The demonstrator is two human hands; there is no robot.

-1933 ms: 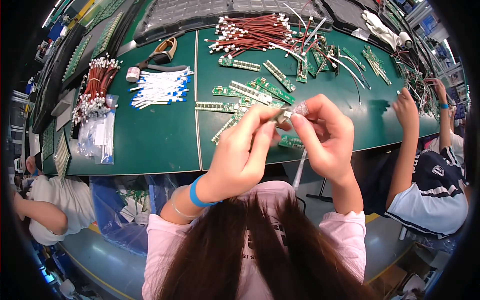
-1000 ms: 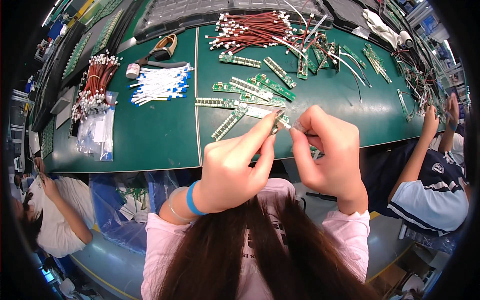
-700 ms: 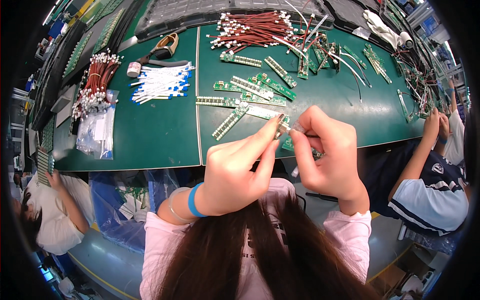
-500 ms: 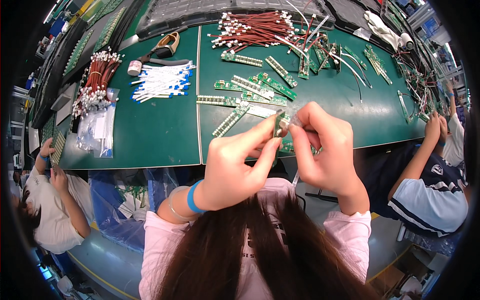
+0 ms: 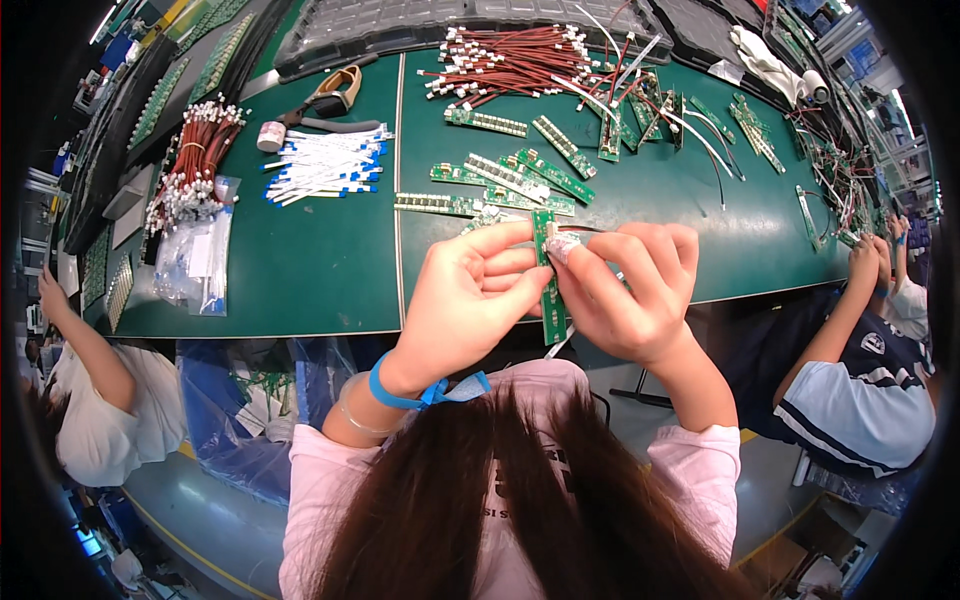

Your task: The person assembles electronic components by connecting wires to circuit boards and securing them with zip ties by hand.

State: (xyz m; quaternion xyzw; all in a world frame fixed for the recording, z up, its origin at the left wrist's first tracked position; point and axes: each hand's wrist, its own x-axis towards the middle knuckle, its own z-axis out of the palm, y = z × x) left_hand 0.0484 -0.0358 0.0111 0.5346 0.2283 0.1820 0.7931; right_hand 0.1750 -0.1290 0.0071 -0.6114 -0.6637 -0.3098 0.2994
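A narrow green circuit board [image 5: 554, 312] is upright in front of me, pinched between the thumb and fingers of my left hand [image 5: 450, 305]. My right hand [image 5: 640, 295] is closed at the board's upper end, its thumb covered by a whitish wrapping. A thin dark wire lead [image 5: 580, 229] runs from the board's top into the right fingers; its connector end is mostly hidden. Below the board a strip of white cable [image 5: 560, 342] hangs down. Beyond my hands lie several similar circuit boards [image 5: 505, 178], loosely piled on the green table [image 5: 340, 265].
Red-and-black wire leads [image 5: 510, 60] are heaped at the back, with wired boards [image 5: 650, 110] beside them. White-and-blue flat cables [image 5: 325, 162], pliers [image 5: 340, 125], a small jar [image 5: 270, 136] and a bundled wire bunch [image 5: 195, 160] lie left. Co-workers sit at both sides.
The board has turned to show its face, upright and lower. My right hand has come against its upper end, and a dark wire now shows there. My left wrist has rotated.
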